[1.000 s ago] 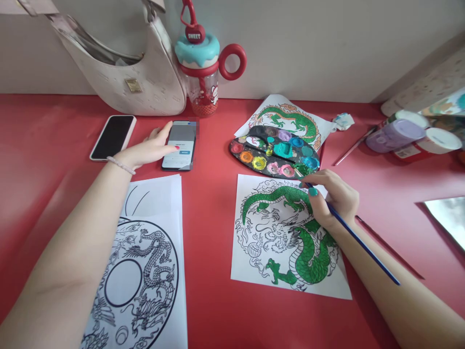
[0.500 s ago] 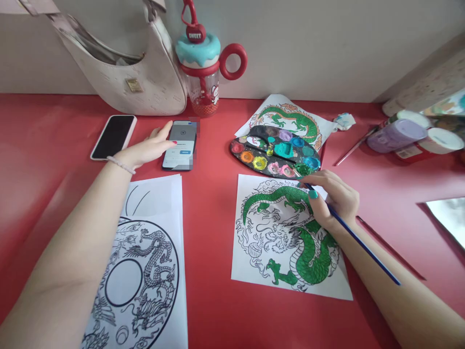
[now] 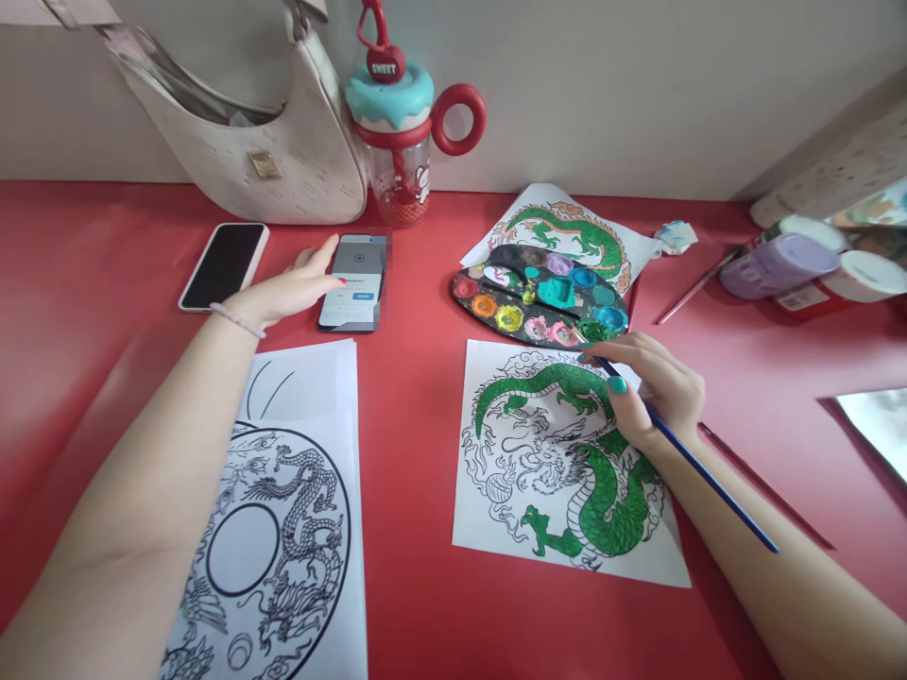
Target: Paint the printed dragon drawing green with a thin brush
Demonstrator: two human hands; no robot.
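My right hand [image 3: 652, 387] pinches a blue paintbrush [image 3: 709, 477], its tip dipped in the green paint on the black palette [image 3: 496, 283]. Below the hand lies a sheet with a dragon drawing [image 3: 559, 453], partly painted green. My left hand [image 3: 294, 288] rests on the red table with fingers stretched out, its thumb touching the lit screen of a phone [image 3: 352, 283].
A second phone [image 3: 223, 266] with a dark screen lies left of the first. A beige handbag [image 3: 283, 142] and a bottle with a teal lid [image 3: 393, 132] stand at the wall. Uncoloured dragon sheets [image 3: 283, 529] lie at the front left. Paint jars [image 3: 794, 264] stand at the right.
Almost nothing has moved; the brush tip stays at the green paint and my left thumb stays on the phone. The view has shifted slightly.
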